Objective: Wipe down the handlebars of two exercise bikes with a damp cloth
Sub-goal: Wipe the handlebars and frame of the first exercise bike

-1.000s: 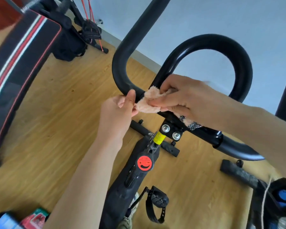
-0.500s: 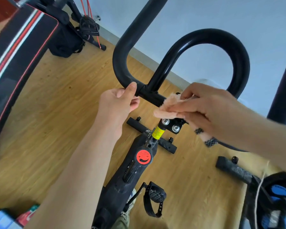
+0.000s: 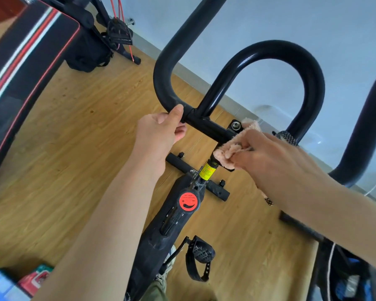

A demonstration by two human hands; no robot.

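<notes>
A black exercise bike stands below me, and its looped black handlebar rises toward the wall. My left hand grips the left bend of the bar, just beside the centre joint. My right hand holds a fluffy pink cloth pressed against the centre crossbar, over the stem clamp. A dark patterned edge of the cloth hangs below my right wrist. The yellow label on the stem and the red resistance knob show below the cloth.
A padded bench with red and white stripes lies on the left, with black exercise gear by the wall. A second black handlebar curves at the right edge. Wooden floor surrounds the bike. Boxes sit at the bottom left.
My right hand has slid the cloth rightward along the centre crossbar, from next to my left hand to over the stem clamp. My left hand has kept its grip on the left bend.
</notes>
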